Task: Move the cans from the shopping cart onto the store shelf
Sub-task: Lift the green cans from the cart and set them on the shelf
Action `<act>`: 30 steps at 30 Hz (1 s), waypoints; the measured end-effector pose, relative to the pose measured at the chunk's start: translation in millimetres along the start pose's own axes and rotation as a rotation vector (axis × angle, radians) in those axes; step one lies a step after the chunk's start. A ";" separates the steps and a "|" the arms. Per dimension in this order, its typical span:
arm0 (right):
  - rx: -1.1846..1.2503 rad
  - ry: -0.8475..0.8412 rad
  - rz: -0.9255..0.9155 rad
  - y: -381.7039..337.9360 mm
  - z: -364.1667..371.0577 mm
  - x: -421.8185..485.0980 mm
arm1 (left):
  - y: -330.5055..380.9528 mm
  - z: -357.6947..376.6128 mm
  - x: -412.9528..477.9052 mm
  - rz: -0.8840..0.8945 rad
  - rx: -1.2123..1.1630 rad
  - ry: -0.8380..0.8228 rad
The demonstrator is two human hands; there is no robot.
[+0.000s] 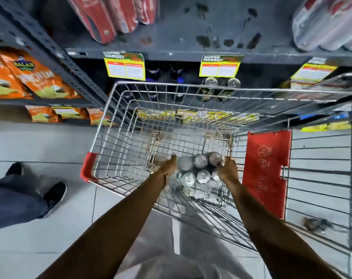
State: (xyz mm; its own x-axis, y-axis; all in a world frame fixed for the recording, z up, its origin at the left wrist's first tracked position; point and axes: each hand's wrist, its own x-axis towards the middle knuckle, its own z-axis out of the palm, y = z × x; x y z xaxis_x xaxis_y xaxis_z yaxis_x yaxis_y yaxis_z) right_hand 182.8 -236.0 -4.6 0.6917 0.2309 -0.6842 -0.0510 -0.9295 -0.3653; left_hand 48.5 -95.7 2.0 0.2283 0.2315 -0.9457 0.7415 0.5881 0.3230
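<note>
Both forearms reach down from the bottom edge into the shopping cart (102,137), w/ pale trousers between them. Left hand (169,165) presses flat against the left side of a pack of cans (199,170), thumb up, fingers hidden behind the pack, so can't tell how far they curl. Bracelet sits at that wrist. Right hand (227,170) clamps the right side of the pack, fingers (221,161) wrapped over the far-right can top. Pack is six silver-topped cans, two rows of three, upright, in clear wrap, low in the cart's basket near its right rear corner. Whether it rests on the wire floor or is just off it, can't tell.

Cart is wire mesh w/ red corner guards; red plastic flap (266,170) hangs on its right side. Second wire cart (322,174) stands just beside it on the right.

Ahead of the cart, grey store shelf (191,27) w/ dark smudges on its bare middle. Red soda packs (114,15) at its left, pale wrapped pack (330,21) at its right. Yellow price tags (124,66) hang from the shelf edge. Below that, dark bottles and two cans (221,83) show behind the cart's front rim. Orange snack bags (24,75) fill the shelving at left.

Another person's legs and dark shoes (54,193) stand on the grey tile floor at left.
</note>
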 end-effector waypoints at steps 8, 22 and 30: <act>0.069 -0.219 0.083 27.3 7.2 35.2 | -8.5 30.0 26.9 -0.030 -0.301 -0.086; 0.534 0.039 -0.088 2.1 -37.2 -26.3 | 11.4 8.9 -44.3 0.479 0.105 0.333; 0.733 0.163 -0.400 -63.8 -134.1 -96.8 | 101.5 0.4 -139.2 1.010 -0.010 0.351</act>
State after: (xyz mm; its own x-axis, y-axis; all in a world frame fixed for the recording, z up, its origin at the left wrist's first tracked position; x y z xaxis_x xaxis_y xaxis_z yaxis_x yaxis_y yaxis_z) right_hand 215.7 -237.6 169.6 0.8492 0.4060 -0.3377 -0.1956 -0.3520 -0.9153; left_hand 92.3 -68.5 166.4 0.5382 0.8240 -0.1769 0.3049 0.0053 0.9524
